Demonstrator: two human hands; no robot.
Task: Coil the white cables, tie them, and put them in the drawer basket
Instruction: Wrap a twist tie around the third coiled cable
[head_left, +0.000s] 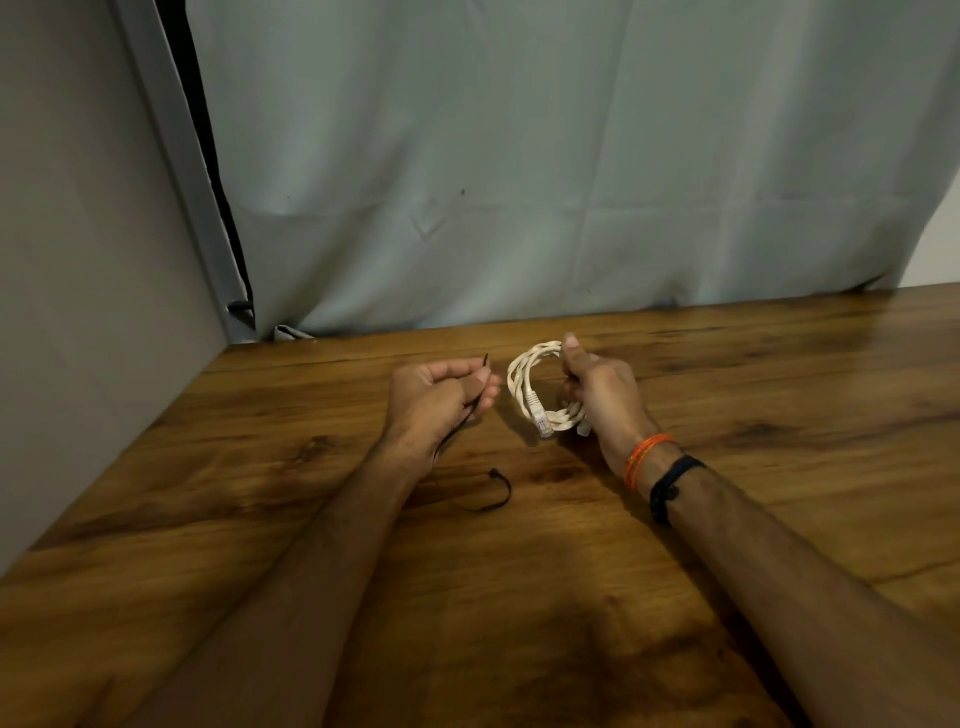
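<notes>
Hands (441, 395) two (602, 395); one coiled cable (530, 384); two black ties (480, 496).

The coiled network cable (524, 384) is white with a clear plug. The cable tie (480, 395) is black. The table (779, 374) shows brown wood grain with dark streaks. The curtain (519, 156) is pale grey-blue. Wrist threads (644, 457) are orange; a wristband (670, 486) is black.

Wooden table (727, 519), seemingly one black tie (493, 499)
</notes>
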